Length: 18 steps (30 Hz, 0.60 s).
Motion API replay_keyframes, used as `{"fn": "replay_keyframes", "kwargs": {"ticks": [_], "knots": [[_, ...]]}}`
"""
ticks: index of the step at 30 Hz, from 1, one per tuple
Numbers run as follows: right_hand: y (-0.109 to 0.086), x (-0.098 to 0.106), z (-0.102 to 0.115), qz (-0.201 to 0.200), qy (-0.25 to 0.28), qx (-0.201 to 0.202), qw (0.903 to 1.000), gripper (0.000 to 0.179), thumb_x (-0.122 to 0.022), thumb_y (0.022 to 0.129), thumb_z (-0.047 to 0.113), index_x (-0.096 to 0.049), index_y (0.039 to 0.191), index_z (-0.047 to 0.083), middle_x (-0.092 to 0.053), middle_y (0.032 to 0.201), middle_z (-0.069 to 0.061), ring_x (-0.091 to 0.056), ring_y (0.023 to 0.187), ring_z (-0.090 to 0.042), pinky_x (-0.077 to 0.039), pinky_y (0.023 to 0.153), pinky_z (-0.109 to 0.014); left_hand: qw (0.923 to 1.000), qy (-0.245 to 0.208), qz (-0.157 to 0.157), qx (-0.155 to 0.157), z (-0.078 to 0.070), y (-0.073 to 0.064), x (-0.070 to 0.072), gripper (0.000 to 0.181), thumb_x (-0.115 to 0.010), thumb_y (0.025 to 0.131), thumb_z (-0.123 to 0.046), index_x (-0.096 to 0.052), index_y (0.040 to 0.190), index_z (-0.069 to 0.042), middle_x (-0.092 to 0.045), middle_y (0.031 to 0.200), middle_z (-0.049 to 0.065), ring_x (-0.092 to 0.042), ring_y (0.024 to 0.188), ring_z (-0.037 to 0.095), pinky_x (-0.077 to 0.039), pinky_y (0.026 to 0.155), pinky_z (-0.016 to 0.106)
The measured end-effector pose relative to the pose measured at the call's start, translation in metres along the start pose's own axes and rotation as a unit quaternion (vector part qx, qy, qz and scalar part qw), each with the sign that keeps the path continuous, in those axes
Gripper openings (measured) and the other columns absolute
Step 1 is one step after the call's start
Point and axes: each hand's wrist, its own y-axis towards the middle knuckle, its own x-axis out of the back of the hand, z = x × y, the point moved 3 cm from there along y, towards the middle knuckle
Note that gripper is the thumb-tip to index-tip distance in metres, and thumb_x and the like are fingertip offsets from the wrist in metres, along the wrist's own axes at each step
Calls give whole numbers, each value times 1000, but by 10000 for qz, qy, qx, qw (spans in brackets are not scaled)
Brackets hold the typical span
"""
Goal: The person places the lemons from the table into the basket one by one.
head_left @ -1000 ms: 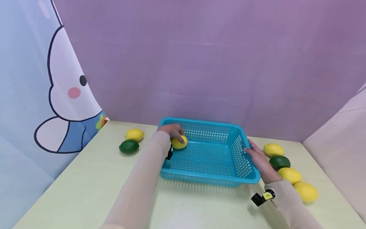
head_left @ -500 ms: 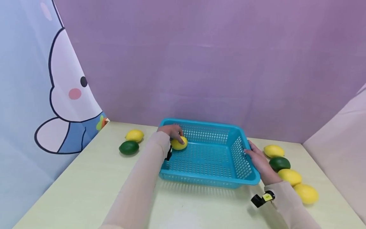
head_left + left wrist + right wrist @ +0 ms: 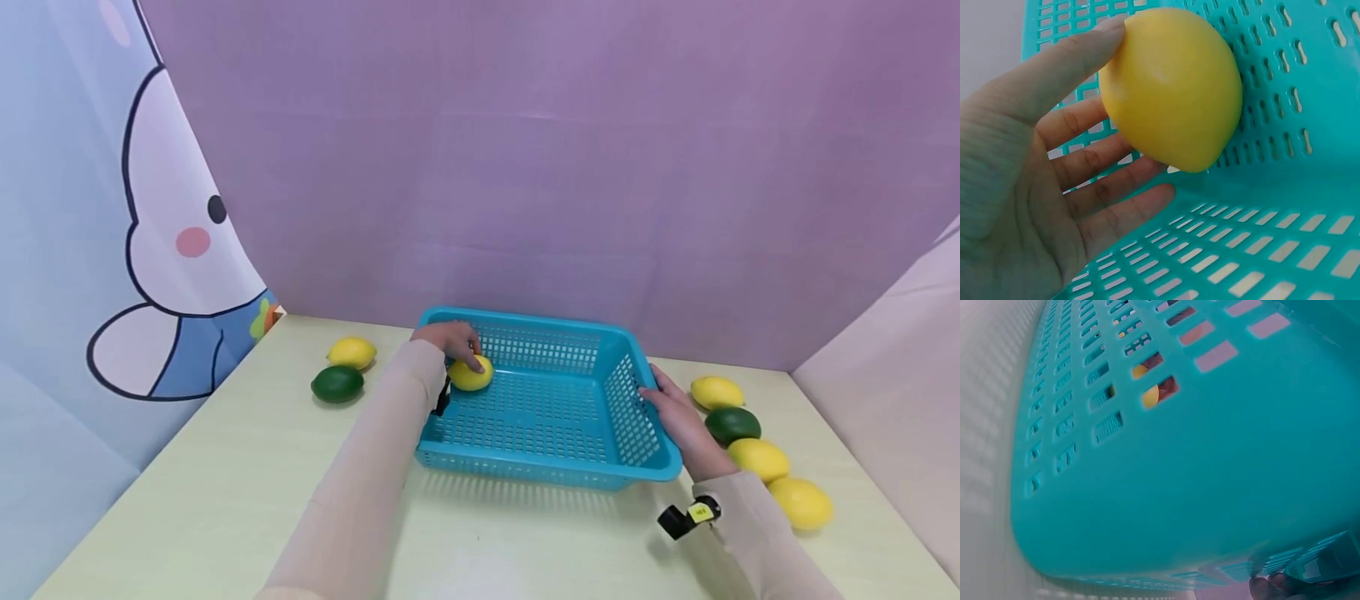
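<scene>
1. I have the left hand (image 3: 454, 340) pinching a yellow lemon (image 3: 1169, 90) between thumb and fingers, while the right hand (image 3: 684, 423) grips the basket (image 3: 540, 421) by its right rim.
2. The lemon is smooth and faintly shiny, rounded, tapering to a blunt tip. It is inside the basket, at its left end.
3. The basket is turquoise plastic, shallow and rectangular with rounded corners; rows of slots pierce its walls and floor.
4. On the pale table (image 3: 225, 508), a second lemon (image 3: 352, 353) lies beside a dark green fruit (image 3: 337, 384) to the left; three more lemons (image 3: 759, 461) and another green fruit (image 3: 733, 425) line the right.
5. I can't tell whether the held lemon touches the basket floor. My right wrist view catches only dark fingertips (image 3: 1263, 587) at its lower edge.
</scene>
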Motion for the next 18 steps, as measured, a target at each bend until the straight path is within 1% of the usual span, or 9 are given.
{"fn": "replay_keyframes", "kwargs": {"ticks": [4,10,15,18], "knots": [[0,1,0,13,56,-20,10000,62,-29,104,22,11,150,11,5,156,-19,-5,140,-45,-17,109,-63,10000,69,34,-59,-1,0,3,40,-67,86,-40,-61,118,-16,-51,126,3,-50,103,19,-50,82,33],[-1,1,1,4,57,-14,10000,62,-29,104,22,12,149,10,7,156,-19,-4,140,-46,-16,109,-63,9997,183,-46,-138,-3,-3,9,48,-68,85,-41,-58,125,-15,-49,136,4,-50,113,21,-48,90,37],[-1,1,1,41,56,-12,10000,62,-28,104,24,13,149,11,8,156,-19,-4,140,-47,-17,108,-64,9997,195,-62,-91,-3,-7,12,49,-68,85,-41,-58,125,-15,-50,134,3,-50,112,20,-49,89,37],[0,0,0,47,78,-7,10000,62,-28,104,24,12,149,12,7,156,-18,-3,140,-46,-16,109,-63,9999,129,-44,-101,-3,-8,13,49,-67,86,-41,-57,127,-15,-48,136,3,-50,111,20,-49,87,36]]}}
